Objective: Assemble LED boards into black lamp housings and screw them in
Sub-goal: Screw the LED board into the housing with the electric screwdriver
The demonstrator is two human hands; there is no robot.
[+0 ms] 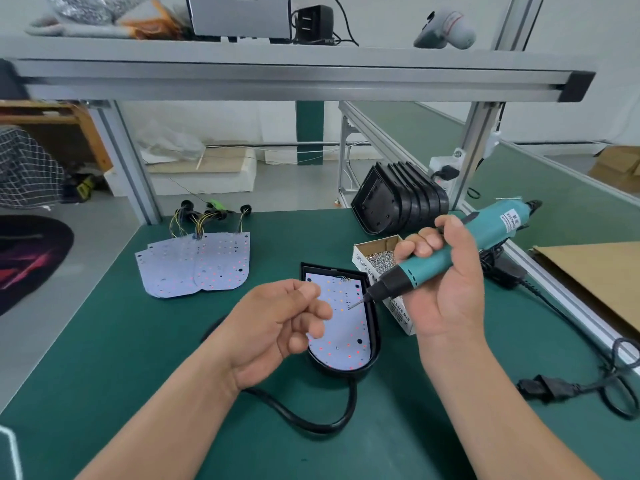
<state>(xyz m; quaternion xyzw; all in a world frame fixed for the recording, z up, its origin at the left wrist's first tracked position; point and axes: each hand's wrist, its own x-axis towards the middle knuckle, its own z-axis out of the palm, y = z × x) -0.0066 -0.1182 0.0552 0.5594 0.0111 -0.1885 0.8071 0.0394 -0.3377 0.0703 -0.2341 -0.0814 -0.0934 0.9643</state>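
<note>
1. Black lamp housing (376, 344), a rounded plastic shell, lay on the green-matted table (138, 358) straight ahead of the person. Its long axis ran away from them, with the rounded end nearest.
2. The white LED board (346, 330), dotted with red points, sat inside the shell and filled it.
3. The right hand (446, 296) gripped the teal electric screwdriver (485, 237) just right of the housing. The tool slanted down and leftward across the housing's long axis.
4. The left hand (277, 323) hovered over the housing's left edge, fingers curled and thumb near the forefinger. Whether it pinched a screw could not be told.
5. The screwdriver's thin metal bit (356, 303) pointed at the board's middle. The right hand therefore seemed nearer the next screw hole, and the tool would likely need tilting upright first.
</note>
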